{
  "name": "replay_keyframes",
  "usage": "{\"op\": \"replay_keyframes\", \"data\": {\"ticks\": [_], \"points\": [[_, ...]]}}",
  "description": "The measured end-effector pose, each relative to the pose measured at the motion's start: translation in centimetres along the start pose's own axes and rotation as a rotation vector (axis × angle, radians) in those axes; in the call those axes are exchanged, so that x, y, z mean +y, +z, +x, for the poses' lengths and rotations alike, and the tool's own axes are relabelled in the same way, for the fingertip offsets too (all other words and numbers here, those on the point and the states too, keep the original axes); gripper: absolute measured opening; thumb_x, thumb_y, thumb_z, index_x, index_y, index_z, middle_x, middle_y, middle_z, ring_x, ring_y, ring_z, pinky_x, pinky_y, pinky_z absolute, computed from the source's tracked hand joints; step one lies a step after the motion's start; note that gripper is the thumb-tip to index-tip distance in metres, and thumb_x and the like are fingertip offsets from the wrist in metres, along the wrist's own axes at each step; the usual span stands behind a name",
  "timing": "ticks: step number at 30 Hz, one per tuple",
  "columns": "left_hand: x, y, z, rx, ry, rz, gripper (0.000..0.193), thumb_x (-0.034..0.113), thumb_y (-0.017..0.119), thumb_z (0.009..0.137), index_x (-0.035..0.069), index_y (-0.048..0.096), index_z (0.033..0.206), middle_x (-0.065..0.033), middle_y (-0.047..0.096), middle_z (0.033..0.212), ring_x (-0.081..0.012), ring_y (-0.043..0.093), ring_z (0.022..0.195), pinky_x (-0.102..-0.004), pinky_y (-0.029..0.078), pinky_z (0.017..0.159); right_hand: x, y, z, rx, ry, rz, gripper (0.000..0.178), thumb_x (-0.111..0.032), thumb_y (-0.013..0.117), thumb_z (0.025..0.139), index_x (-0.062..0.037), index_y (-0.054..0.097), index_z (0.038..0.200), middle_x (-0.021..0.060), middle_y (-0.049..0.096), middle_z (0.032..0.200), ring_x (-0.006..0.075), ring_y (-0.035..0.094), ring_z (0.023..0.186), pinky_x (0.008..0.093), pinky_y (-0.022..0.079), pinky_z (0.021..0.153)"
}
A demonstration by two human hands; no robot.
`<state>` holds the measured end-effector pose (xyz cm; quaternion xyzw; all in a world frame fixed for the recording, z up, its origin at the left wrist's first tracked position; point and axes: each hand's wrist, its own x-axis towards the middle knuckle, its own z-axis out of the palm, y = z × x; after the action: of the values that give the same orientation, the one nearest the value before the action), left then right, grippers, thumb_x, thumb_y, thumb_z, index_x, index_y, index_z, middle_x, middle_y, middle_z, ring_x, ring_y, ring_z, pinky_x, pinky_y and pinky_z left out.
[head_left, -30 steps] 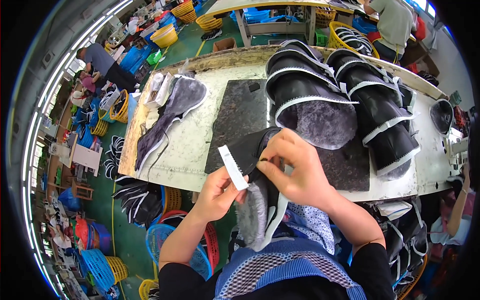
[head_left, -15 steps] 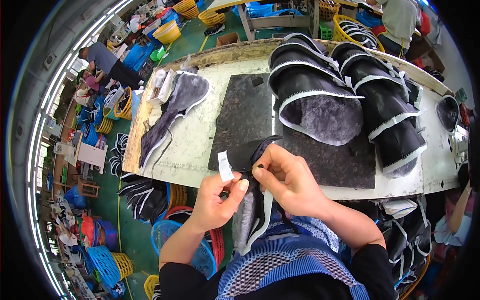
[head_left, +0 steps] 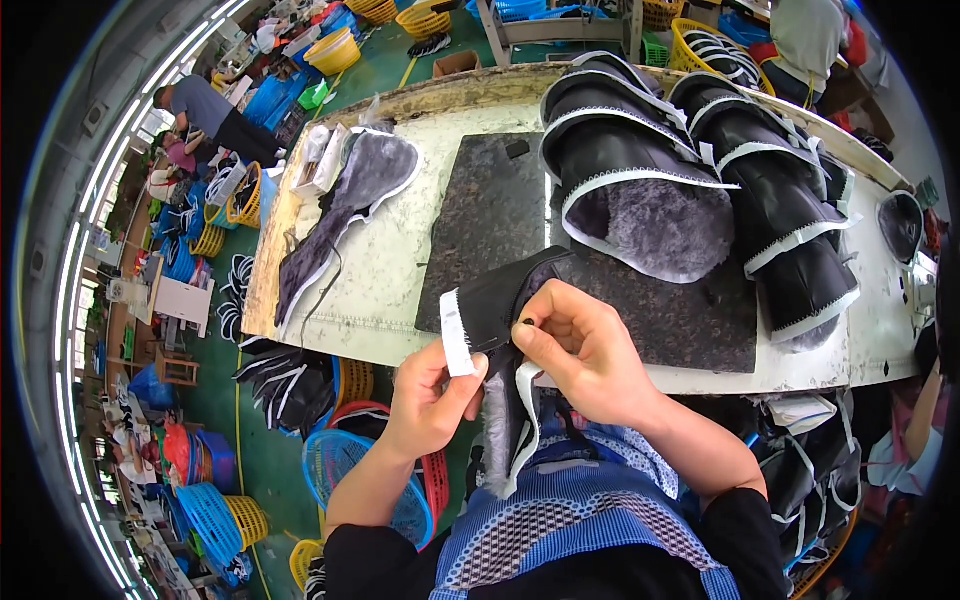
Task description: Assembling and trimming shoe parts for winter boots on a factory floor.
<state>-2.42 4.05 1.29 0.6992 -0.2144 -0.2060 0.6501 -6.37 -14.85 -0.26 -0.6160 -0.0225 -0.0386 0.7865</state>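
Listing, from the left edge across to the right, what we see:

Floor baskets: blue, yellow and red plastic baskets [head_left: 215, 510] stand on the green floor at far left, below the table's edge.
Other person: someone in a grey top [head_left: 205, 105] bends over at upper left, well apart from us.
Table: a pale, worn worktable [head_left: 390, 290] spans the view; its near edge runs just above our hands.
Fur-lined piece: a flat grey fur-lined piece [head_left: 350, 200] with white trim lies on the table's left part.
Dark mat: a speckled dark mat [head_left: 480, 220] covers the table's middle.
Left hand: our left hand [head_left: 430, 395] is closed in a pinch, thumb and fingers nipping the lower end of the white strip.
White strip: a short white tape strip [head_left: 455, 332] stands nearly upright from that pinch, just beside the black piece's edge.
Black piece: the black shoe upper [head_left: 505, 300] sits between our hands at the table's near edge, its top over the mat, its grey furry lining and white trim hanging toward our lap.
Right hand: our right hand [head_left: 585, 345] is curled, thumb and forefinger pinching the black piece's edge.
Stacked uppers: two piles of black uppers [head_left: 690, 150] with white binding lie on the table's right half, one showing grey fur.
Apron: a blue patterned apron [head_left: 580, 510] fills the lower middle.
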Motion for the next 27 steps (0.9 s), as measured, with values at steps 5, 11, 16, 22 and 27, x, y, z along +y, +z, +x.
{"op": "replay_keyframes", "data": {"ticks": [5, 11, 16, 22, 27], "points": [[0.2, 0.1, 0.0, 0.038, 0.024, 0.022, 0.008, 0.009, 0.055, 0.093, 0.002, 0.059, 0.093, 0.0018, 0.054, 0.065, -0.0047, 0.049, 0.052, -0.0205, 0.037, 0.047, 0.2, -0.1, 0.3, -0.068, -0.001, 0.066, 0.008, -0.004, 0.058, 0.091, -0.0001, 0.053, 0.087, 0.0003, 0.052, 0.075, 0.0029, 0.05, 0.069, 0.0216, 0.043, 0.059], [-0.2, 0.1, 0.7, 0.003, 0.049, 0.25, 0.015, 0.015, 0.07, 0.085, 0.002, 0.063, 0.085, 0.0016, 0.058, 0.064, -0.0054, 0.053, 0.058, -0.0241, 0.041, 0.052, 0.1, 0.6, -0.6, 0.031, -0.057, -0.136, 0.004, 0.002, 0.058, 0.087, 0.001, 0.054, 0.086, 0.0018, 0.054, 0.077, 0.0053, 0.053, 0.071, 0.0217, 0.047, 0.065], [-1.1, 0.1, 0.9, 0.0, 0.264, 0.21, 0.017, 0.008, 0.069, 0.086, -0.003, 0.063, 0.098, -0.0078, 0.058, 0.108, -0.0096, 0.056, 0.094, -0.0276, 0.047, 0.08, 0.5, 1.2, -1.5, 0.054, -0.158, -0.302, 0.006, 0.006, 0.059, 0.083, 0.0014, 0.055, 0.084, 0.0038, 0.059, 0.073, 0.0061, 0.055, 0.061, 0.0213, 0.046, 0.057], [-4.5, 2.1, 0.1, -0.164, 0.064, -0.141, 0.016, 0.003, 0.063, 0.087, -0.003, 0.063, 0.102, -0.0111, 0.057, 0.111, -0.0154, 0.058, 0.098, -0.0292, 0.047, 0.083, 0.9, -1.2, -0.4, 0.164, -0.179, -0.634, 0.007, 0.003, 0.061, 0.079, 0.0007, 0.056, 0.076, 0.0052, 0.055, 0.061, 0.0083, 0.049, 0.053, 0.0241, 0.037, 0.05], [-2.9, 1.6, -2.2, -0.116, -0.057, -0.166, 0.006, -0.002, 0.059, 0.087, -0.001, 0.062, 0.091, -0.0054, 0.065, 0.087, -0.0145, 0.063, 0.083, -0.0295, 0.052, 0.075, 1.5, -1.5, 1.2, 0.224, -0.346, -0.745, 0.005, 0.001, 0.062, 0.079, -0.0004, 0.057, 0.08, 0.009, 0.056, 0.068, 0.0147, 0.053, 0.061, 0.0281, 0.041, 0.055]]}}
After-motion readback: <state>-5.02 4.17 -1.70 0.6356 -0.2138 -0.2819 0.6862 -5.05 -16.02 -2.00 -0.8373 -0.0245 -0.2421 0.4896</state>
